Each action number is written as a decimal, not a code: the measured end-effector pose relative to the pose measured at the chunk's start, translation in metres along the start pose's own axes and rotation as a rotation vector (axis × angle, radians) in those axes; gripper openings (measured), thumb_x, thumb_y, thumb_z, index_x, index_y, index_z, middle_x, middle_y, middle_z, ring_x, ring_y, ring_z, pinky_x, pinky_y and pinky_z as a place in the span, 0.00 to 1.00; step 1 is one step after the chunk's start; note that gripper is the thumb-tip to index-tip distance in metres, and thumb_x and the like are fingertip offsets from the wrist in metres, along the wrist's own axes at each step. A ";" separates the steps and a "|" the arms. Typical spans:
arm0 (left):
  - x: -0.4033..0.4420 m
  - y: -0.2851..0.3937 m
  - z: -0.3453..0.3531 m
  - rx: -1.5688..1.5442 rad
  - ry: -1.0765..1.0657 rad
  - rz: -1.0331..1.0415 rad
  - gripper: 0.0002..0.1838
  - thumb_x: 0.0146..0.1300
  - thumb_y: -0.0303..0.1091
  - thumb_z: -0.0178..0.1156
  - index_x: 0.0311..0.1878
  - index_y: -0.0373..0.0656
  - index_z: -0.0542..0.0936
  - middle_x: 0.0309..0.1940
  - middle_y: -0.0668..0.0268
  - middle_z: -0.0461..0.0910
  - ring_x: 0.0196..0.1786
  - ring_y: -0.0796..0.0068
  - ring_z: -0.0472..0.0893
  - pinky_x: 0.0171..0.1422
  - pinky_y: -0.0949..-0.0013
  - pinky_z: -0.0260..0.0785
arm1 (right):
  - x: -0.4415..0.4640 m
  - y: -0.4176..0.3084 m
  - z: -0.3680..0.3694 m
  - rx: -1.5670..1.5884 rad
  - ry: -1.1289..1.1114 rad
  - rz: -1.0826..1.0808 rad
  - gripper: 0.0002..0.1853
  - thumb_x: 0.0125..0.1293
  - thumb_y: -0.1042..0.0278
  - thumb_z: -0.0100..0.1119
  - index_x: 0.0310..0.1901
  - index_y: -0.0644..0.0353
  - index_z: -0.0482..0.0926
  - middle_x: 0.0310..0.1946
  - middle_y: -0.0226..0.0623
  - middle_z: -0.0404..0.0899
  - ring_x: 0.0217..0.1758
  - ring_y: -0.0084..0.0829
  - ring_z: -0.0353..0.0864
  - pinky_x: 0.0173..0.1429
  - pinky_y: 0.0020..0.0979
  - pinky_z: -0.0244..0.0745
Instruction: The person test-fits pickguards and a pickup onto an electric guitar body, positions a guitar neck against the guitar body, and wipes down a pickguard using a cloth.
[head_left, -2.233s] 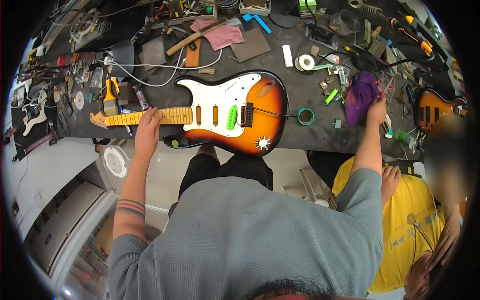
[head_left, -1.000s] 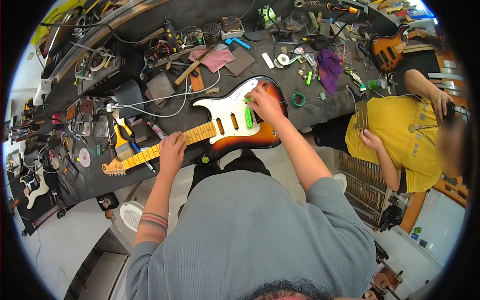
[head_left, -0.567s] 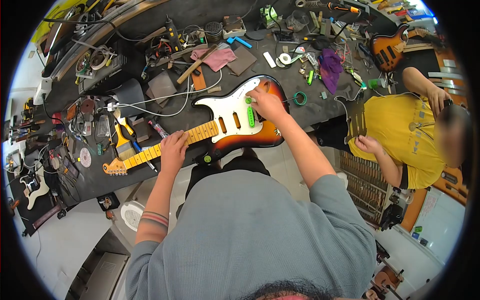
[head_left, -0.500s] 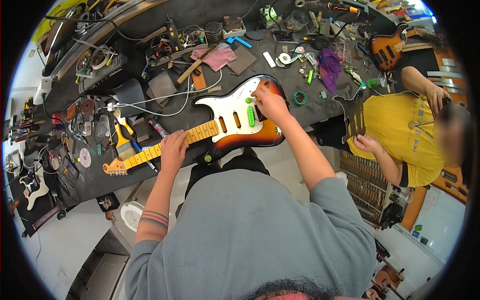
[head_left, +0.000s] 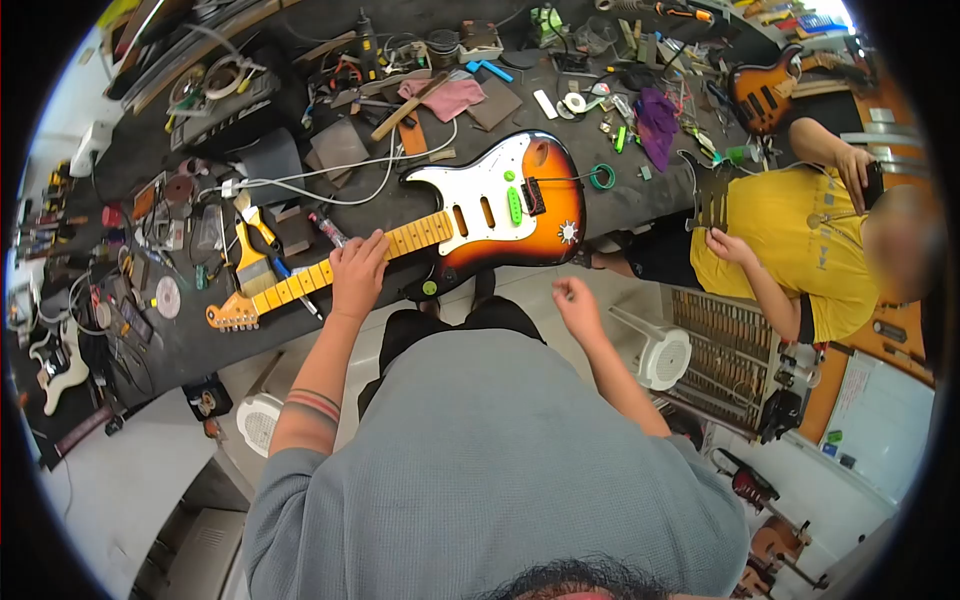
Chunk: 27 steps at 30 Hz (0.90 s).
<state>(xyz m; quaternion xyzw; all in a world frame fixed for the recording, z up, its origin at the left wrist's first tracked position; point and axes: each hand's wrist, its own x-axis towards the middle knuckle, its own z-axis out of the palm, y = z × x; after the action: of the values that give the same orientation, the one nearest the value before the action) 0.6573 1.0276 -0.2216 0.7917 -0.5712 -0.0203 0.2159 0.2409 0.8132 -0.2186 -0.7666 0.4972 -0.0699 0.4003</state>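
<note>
A sunburst electric guitar (head_left: 555, 200) lies on the bench edge, with a white pickguard (head_left: 480, 165), a maple neck (head_left: 418, 236) and no strings that I can see. My left hand (head_left: 358, 272) is wrapped over the neck near its middle. On the pickguard sit a bright green pickup (head_left: 515, 206) and a small green round piece (head_left: 509, 176); two slots beside them are dark. A black bridge (head_left: 533, 196) is on the body. Below the body, apart from it, my right hand (head_left: 578, 308) has its fingers curled together; whatever may be in them is hidden.
A paintbrush (head_left: 256, 272) and blue-handled tool lie beside the headstock. White cables (head_left: 330, 196), a pink cloth (head_left: 452, 97), a purple cloth (head_left: 656, 125) and green tape (head_left: 602, 177) lie behind. A person in a yellow shirt (head_left: 775, 235) holds a dark pickguard-shaped plate (head_left: 711, 198) at right.
My right hand has left the pickguard near the green pickup and moved down and right, off the guitar. The left hand stays on the neck. The camera view has shifted slightly.
</note>
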 end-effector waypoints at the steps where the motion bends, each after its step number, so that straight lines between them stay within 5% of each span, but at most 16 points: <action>1: 0.000 0.000 0.000 0.012 0.003 0.009 0.25 0.60 0.29 0.75 0.62 0.51 0.85 0.69 0.72 0.83 0.65 0.65 0.79 0.69 0.51 0.65 | -0.012 0.013 0.004 0.021 -0.057 0.041 0.13 0.70 0.69 0.68 0.54 0.62 0.86 0.41 0.41 0.85 0.47 0.40 0.86 0.58 0.40 0.80; 9: -0.010 -0.005 0.003 0.089 -0.044 0.045 0.34 0.60 0.21 0.66 0.72 0.53 0.81 0.75 0.71 0.79 0.72 0.64 0.78 0.74 0.50 0.65 | -0.073 0.146 -0.024 0.099 -0.578 0.455 0.16 0.72 0.62 0.71 0.55 0.62 0.86 0.37 0.35 0.87 0.42 0.29 0.85 0.48 0.34 0.81; 11: -0.013 -0.008 0.001 0.093 -0.064 0.066 0.36 0.60 0.19 0.64 0.74 0.54 0.80 0.77 0.70 0.78 0.74 0.63 0.77 0.75 0.51 0.65 | -0.095 0.210 -0.039 0.011 -0.522 0.413 0.15 0.71 0.61 0.71 0.54 0.61 0.85 0.33 0.32 0.85 0.32 0.26 0.81 0.37 0.32 0.76; 17: -0.012 -0.008 0.005 0.097 -0.088 0.083 0.38 0.62 0.16 0.59 0.77 0.52 0.77 0.78 0.67 0.76 0.78 0.58 0.75 0.80 0.50 0.66 | -0.147 0.271 -0.090 0.085 -0.403 0.703 0.10 0.72 0.63 0.70 0.48 0.58 0.84 0.30 0.31 0.81 0.22 0.25 0.72 0.24 0.32 0.66; 27: -0.010 -0.012 0.006 0.055 -0.160 0.090 0.40 0.60 0.14 0.60 0.78 0.49 0.75 0.79 0.60 0.73 0.81 0.52 0.72 0.88 0.46 0.61 | -0.120 0.186 -0.067 0.138 -0.427 0.533 0.14 0.75 0.63 0.69 0.56 0.60 0.84 0.36 0.32 0.83 0.35 0.25 0.78 0.35 0.32 0.73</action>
<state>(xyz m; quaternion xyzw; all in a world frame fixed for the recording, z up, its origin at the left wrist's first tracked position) 0.6628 1.0381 -0.2338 0.7667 -0.6218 -0.0581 0.1487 0.0165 0.8407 -0.2656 -0.5785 0.5791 0.1655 0.5501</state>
